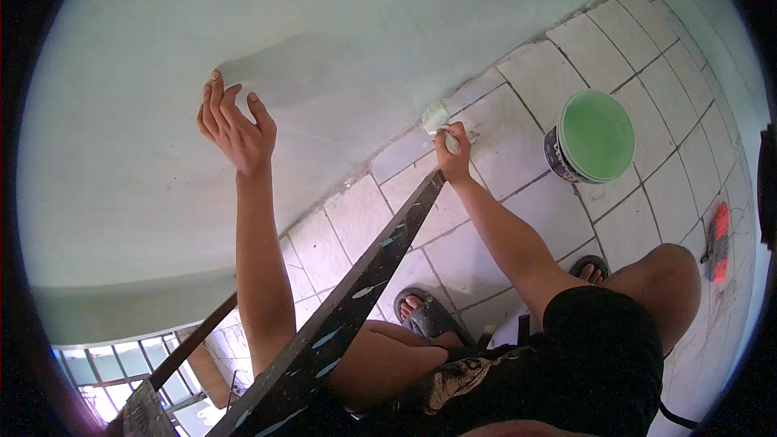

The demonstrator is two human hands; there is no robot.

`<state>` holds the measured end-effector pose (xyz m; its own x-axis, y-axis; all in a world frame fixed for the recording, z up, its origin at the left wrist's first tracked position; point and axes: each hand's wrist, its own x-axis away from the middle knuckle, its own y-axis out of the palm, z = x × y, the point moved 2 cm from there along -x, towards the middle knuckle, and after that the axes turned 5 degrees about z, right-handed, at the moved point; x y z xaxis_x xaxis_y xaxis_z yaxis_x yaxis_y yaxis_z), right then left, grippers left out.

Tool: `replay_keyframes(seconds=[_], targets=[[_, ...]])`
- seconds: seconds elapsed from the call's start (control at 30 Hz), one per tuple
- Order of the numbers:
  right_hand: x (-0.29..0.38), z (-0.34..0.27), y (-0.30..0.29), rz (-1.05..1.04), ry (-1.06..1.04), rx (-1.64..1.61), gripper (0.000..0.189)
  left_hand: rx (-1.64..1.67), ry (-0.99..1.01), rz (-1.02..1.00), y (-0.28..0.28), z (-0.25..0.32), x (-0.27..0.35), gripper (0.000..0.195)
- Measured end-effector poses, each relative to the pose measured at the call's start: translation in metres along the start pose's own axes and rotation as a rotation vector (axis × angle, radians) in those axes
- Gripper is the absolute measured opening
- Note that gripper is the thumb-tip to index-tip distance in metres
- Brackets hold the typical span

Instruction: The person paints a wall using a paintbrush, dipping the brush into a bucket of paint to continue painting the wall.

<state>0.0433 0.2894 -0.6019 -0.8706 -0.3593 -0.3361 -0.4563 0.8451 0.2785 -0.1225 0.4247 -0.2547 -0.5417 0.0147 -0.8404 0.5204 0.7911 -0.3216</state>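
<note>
My right hand (pixel 453 149) grips the pale handle of a paintbrush (pixel 436 116), whose wide head is coated in light green and lies by the foot of the wall. Raised before the pale green wall (pixel 340 73), my left hand (pixel 240 121) holds nothing, its fingers apart; one fingertip meets or nearly meets its shadow. A paint bucket (pixel 597 136) with light green paint inside stands on the tiled floor, to the right of my right hand. Whether the brush bristles touch the wall or only the floor, I cannot tell.
A dark, paint-spattered beam (pixel 364 285) slants up between my arms. My feet in dark slippers (pixel 428 314) stand on white floor tiles (pixel 552 218). A red and grey brush-like object (pixel 718 243) lies at the far right. A barred window (pixel 130 370) is at the lower left.
</note>
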Motion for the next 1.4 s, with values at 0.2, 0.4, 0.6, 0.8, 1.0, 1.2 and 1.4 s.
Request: replay_keyframes(seconds=[0.2, 0.4, 0.6, 0.8, 1.0, 1.2, 1.4], targets=[[-0.020, 0.009, 0.027, 0.121, -0.011, 0.136, 0.014, 0.011, -0.011, 0.059, 0.009, 0.006, -0.004, 0.018], [-0.031, -0.067, 0.085, 0.236, 0.413, -0.432, 0.017, -0.002, -0.009, 0.015, 0.000, -0.017, 0.009, 0.021], [-0.029, -0.020, 0.033, 0.290, 0.119, 0.280, 0.010, 0.054, -0.020, 0.088, 0.012, 0.009, -0.002, 0.017], [-0.081, -0.139, 0.114, 0.285, 0.146, -0.194, 0.009, 0.030, -0.002, 0.060, 0.007, -0.002, 0.003, 0.017], [-0.113, -0.260, 0.126, 0.194, 0.157, -0.912, 0.012, 0.017, -0.001, 0.048, 0.007, -0.001, 0.000, 0.017], [-0.067, -0.109, 0.083, 0.092, -0.092, -0.264, 0.007, 0.021, 0.018, 0.026, 0.006, -0.003, 0.003, 0.016], [-0.019, 0.001, -0.007, 0.206, 0.002, 0.102, 0.008, 0.037, -0.030, 0.022, 0.006, 0.003, 0.002, 0.016]])
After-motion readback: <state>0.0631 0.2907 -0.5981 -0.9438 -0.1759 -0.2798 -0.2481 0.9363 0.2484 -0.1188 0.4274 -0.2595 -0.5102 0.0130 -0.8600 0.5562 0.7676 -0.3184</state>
